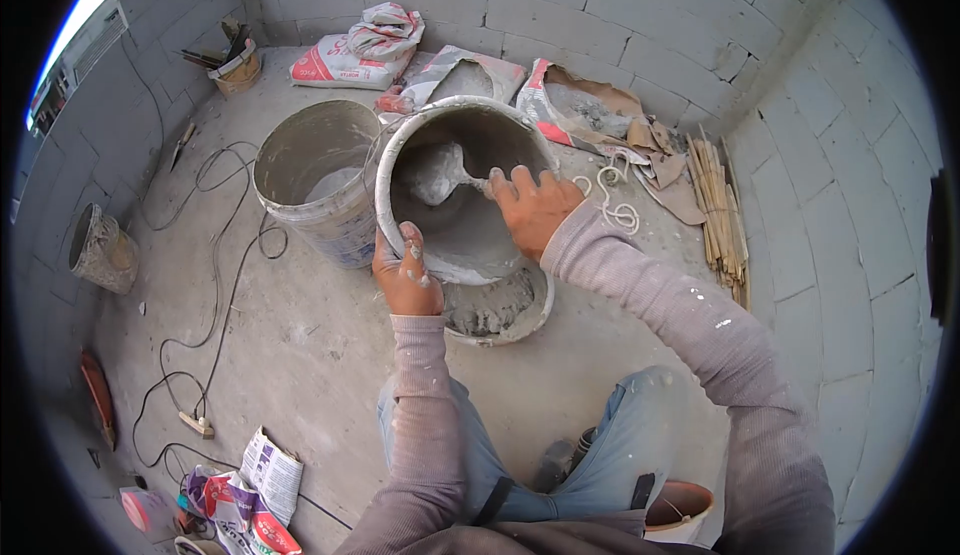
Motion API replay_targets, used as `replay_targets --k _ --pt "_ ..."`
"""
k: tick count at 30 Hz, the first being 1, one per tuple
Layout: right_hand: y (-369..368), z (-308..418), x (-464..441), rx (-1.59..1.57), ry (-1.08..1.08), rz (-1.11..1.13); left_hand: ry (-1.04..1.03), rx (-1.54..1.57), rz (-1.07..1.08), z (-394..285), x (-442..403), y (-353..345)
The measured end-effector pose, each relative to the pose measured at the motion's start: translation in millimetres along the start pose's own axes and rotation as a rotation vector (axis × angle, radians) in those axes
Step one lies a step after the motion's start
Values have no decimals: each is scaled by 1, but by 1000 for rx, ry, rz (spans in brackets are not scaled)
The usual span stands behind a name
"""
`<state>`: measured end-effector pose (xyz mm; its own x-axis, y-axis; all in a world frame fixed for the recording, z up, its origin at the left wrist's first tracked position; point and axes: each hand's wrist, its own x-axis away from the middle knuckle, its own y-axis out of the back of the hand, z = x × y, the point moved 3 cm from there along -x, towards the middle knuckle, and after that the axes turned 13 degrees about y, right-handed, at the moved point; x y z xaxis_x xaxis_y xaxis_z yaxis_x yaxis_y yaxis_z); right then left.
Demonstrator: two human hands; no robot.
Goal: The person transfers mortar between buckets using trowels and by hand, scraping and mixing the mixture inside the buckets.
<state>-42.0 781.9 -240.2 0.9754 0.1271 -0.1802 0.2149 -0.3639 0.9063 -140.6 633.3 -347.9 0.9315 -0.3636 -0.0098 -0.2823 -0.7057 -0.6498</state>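
Observation:
My left hand point(408, 280) grips the near left rim of a mortar-smeared bucket point(384, 193), thumb over the edge. The bucket is tilted with its mouth toward me, above a second container point(547, 317) that holds lumpy grey mortar point(490, 305). My right hand point(537, 211) is closed around the handle of a trowel point(432, 173). The trowel's grey-coated blade lies inside the tilted bucket, near its far left wall. Wet grey residue coats the bucket's inside. Just left stands a larger bucket point(335, 223) with some grey material at its bottom.
Cement bags point(345, 63) and opened bags point(575, 105) line the back wall. Wooden sticks point(715, 210) and white rope point(618, 195) lie on the right. Cables point(215, 285) and a power strip point(197, 425) cross the left floor. A small bucket point(110, 255) stands by the left wall.

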Motion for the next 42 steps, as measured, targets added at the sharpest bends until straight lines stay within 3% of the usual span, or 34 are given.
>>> replay_targets --k 4,7,9,10,12,14,17,21,23,28,31,38,42 --pt "-19 -1 -3 57 216 -130 20 22 -30 -6 11 -13" --pt "-27 -14 -6 10 125 34 32 2 -29 3 6 -7" --pt "-30 -24 -4 -155 -190 231 25 16 -54 7 8 -4" --pt "-36 -21 -1 -152 -199 226 24 15 -44 9 9 -4" --pt "-64 -9 17 -360 -442 330 -35 13 -88 13 12 -7" --pt "-66 8 30 -556 -485 517 -86 -66 -54 10 17 -14" --pt "-51 12 36 -647 -493 517 -52 3 -21 16 15 -9" --pt "2 2 41 -709 -618 295 -16 42 4 16 9 0" --pt "22 7 29 -566 -650 -5 13 50 26 14 8 -3" --pt "2 45 20 -311 -365 -7 16 -71 75 9 9 -3" --pt "-13 53 36 -245 -109 212 17 -116 102 4 7 14" --pt "-4 20 73 -151 -133 359 -12 -206 112 16 10 7" --pt "17 21 57 -240 -280 145 -28 -160 134 21 7 -3"
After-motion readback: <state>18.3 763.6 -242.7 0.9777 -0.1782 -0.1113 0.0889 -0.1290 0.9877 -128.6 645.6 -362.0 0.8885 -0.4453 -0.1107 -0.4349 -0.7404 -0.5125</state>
